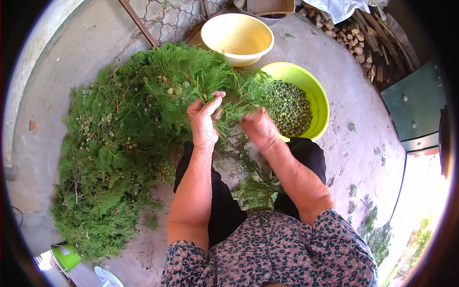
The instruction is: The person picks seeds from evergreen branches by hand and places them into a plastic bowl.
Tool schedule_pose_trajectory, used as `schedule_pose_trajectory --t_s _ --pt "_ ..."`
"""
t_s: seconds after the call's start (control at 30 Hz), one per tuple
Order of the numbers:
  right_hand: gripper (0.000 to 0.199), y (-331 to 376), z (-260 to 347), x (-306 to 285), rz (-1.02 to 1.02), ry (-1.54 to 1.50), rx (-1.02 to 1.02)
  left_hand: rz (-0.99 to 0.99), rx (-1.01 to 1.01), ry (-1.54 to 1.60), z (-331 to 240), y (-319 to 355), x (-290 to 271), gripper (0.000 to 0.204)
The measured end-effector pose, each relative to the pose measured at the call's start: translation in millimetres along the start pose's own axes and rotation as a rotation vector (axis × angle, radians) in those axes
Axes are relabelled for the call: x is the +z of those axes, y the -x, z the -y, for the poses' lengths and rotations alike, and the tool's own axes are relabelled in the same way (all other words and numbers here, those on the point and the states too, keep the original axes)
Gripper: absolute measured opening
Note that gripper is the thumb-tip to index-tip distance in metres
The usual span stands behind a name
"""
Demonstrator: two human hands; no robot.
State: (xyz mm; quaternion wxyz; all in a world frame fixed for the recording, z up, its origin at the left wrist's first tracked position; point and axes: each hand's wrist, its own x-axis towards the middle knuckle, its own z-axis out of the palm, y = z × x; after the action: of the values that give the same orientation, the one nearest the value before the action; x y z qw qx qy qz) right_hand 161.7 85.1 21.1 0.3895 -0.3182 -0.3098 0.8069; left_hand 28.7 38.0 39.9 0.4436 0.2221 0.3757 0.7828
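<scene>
My left hand (pixel 204 123) is closed around the stem of a leafy evergreen branch (pixel 189 71), whose flat green sprays fan out above the fingers. Small pale cones show among its leaves. Just right of it, my right hand (pixel 262 128) is curled closed by the branch's right-hand sprigs. Its fingertips are blurred, so what they pinch, if anything, is hidden. Beyond that hand stands a lime-green basin (pixel 321 98), partly filled with small round green cones (pixel 290 107). Some sprigs overhang its left rim.
A large heap of cut evergreen branches (pixel 105 158) lies at the left. Behind the hands stands a pale yellow basin (pixel 236 36). More cut sprigs (pixel 256 184) lie between my legs. Stacked firewood (pixel 356 43) and a green cabinet (pixel 416 103) are at the right.
</scene>
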Motion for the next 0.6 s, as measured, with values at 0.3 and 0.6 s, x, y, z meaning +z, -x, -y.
schedule_pose_trajectory --t_s 0.3,0.6 --pt "0.051 4 3 15 0.135 1.142 -0.852 0.078 0.004 0.238 4 -6 8 0.027" --pt "0.065 -9 -6 -2 0.303 1.122 -0.527 -0.040 0.134 0.041 22 -5 17 0.027"
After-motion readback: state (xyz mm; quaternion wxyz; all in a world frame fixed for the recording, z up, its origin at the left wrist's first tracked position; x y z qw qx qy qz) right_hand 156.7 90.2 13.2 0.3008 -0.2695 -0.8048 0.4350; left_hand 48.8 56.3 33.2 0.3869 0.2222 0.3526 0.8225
